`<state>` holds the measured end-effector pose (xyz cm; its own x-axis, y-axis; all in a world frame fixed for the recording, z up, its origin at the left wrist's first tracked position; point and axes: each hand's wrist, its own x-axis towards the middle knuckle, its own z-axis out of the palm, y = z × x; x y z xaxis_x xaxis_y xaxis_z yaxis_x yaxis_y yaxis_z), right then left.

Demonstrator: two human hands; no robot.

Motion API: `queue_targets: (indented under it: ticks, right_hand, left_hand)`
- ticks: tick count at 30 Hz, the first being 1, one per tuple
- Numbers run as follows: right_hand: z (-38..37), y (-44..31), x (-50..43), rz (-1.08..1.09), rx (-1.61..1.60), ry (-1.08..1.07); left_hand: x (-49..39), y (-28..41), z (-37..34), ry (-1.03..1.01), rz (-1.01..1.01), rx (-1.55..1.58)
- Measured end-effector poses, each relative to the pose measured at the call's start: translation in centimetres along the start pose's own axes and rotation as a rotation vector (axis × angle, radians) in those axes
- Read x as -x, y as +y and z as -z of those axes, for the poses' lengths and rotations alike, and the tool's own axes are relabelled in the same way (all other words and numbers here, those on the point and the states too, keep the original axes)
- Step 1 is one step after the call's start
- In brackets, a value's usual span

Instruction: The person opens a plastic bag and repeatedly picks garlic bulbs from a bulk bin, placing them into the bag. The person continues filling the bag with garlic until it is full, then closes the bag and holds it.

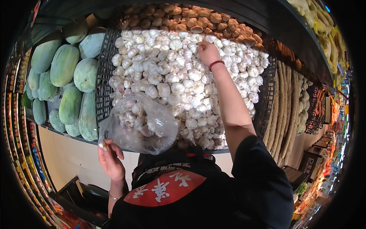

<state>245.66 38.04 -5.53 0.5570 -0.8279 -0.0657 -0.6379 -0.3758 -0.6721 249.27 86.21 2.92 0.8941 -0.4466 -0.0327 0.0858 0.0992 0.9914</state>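
Many white garlic bulbs [178, 88] fill a black plastic crate [104, 71]. My right hand [208, 53], with a red bead bracelet at the wrist, reaches in among the upper bulbs, fingers bent down; whether they grip a bulb is hidden. On the near left part of the heap lies a clear plastic bag [165, 126] with several garlic bulbs [130, 117] showing inside or through it. My left hand [111, 160] is at the bag's lower left edge, fingertips by the plastic, with something small and pale brown at them that I cannot make out.
Brownish bulbs [197, 17] lie in shadow behind the white garlic. Wax gourds [65, 65] are piled to the left. Long brown roots [281, 114] stand beyond the crate's right wall, with carrots [318, 100] farther off. A dark shelf edge [251, 11] overhangs the back.
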Motion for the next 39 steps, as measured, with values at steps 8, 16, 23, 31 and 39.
queue_targets:
  ticks: [8,16,23,31,39]
  right_hand:
    - [0.5,-1.9,-2.4,0.155,-0.524,-0.041]
    - [-2.1,-4.7,-4.7,0.163,0.519,-0.073]
    - [-3.3,-7.7,-3.2,-0.077,-0.905,-0.354]
    - [-5.3,-8.7,3.3,0.462,0.743,-0.156]
    - [-4.5,-9.6,1.2,0.314,0.63,-0.601]
  left_hand:
    - [-0.1,0.2,0.1,0.039,0.009,0.024]
    - [-0.1,0.0,0.2,0.066,0.011,0.031]
    - [-0.4,-0.4,0.1,0.03,0.015,0.03]
    - [-1.0,-0.1,-0.2,0.028,0.011,0.022]
    - [-0.8,0.0,-0.4,0.037,0.015,0.005]
